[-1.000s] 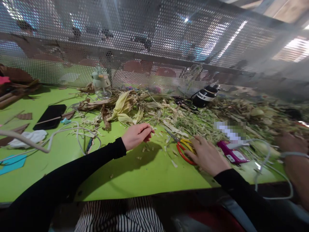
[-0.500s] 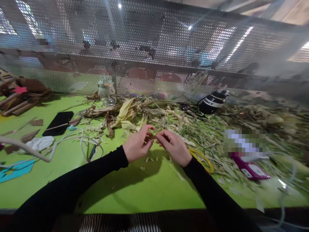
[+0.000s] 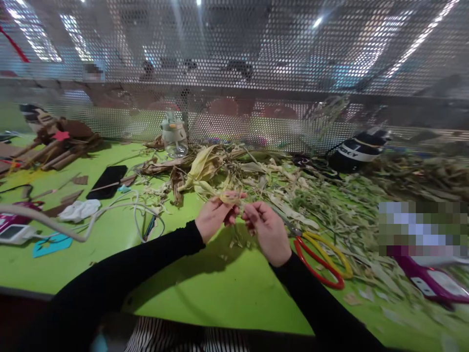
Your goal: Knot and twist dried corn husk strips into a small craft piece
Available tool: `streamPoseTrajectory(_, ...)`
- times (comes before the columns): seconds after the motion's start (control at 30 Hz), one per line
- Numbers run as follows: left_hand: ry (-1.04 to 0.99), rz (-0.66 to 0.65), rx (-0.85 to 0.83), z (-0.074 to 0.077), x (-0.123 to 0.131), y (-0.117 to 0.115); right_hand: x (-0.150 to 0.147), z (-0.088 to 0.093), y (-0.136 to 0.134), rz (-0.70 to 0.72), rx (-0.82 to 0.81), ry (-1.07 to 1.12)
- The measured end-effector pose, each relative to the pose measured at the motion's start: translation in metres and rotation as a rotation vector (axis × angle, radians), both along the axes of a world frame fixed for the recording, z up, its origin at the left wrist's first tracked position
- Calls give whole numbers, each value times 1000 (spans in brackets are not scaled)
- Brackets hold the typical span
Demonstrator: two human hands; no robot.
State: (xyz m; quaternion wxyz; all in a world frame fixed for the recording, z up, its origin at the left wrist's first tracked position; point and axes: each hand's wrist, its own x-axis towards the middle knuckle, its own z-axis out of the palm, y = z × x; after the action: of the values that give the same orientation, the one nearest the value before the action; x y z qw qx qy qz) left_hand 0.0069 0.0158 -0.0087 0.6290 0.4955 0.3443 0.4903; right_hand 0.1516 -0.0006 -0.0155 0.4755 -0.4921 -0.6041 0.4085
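Note:
Both my hands meet over the green table (image 3: pixel 205 288), in front of a heap of corn husks (image 3: pixel 278 190). My left hand (image 3: pixel 212 218) pinches a small pale husk piece (image 3: pixel 230 197) between thumb and fingers. My right hand (image 3: pixel 267 232) is closed on the same piece from the right, fingertips almost touching the left ones. Red and yellow scissors (image 3: pixel 322 256) lie on the table just right of my right wrist, untouched.
A black phone (image 3: pixel 107 181) and white cables (image 3: pixel 110 210) lie at left. A small clear bottle (image 3: pixel 174 138) and a black bag (image 3: pixel 357 152) stand by the perforated metal screen (image 3: pixel 234 73). A magenta device (image 3: pixel 428 278) lies at right, brown craft pieces (image 3: pixel 58 142) far left.
One second ago my right hand rested on the scissors. It left them and came to my left hand, and both now grip the husk piece, slightly higher. The view has shifted left.

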Motion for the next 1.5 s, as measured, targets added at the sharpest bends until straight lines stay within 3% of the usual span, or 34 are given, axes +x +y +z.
streamPoseTrajectory(0.17, -222, 86, -28, 10, -10, 10, 0, 1, -5, 48, -38, 75)
streamPoseTrajectory(0.43, -297, 109, -132, 19, -20, 17, 2, -1, -6, 114, -106, 41)
streamPoseTrajectory(0.63, -413, 56, -217, 29, -23, 16, 0, -6, -2, 116, -142, 31)
streamPoseTrajectory(0.9, -486, 81, -253, 36, -30, 23, 2, 1, -1, 117, -136, 62)
streamPoseTrajectory(1.13, -538, -56, -274, 38, -35, 22, 7, -9, 7, 132, -128, 53)
streamPoseTrajectory(1.33, -284, -78, -212, 29, -35, 21, 13, -11, 10, 157, -92, -151)
streamPoseTrajectory(1.5, 101, -178, -147, 21, -21, 7, 16, -3, 9, 85, 142, -356)
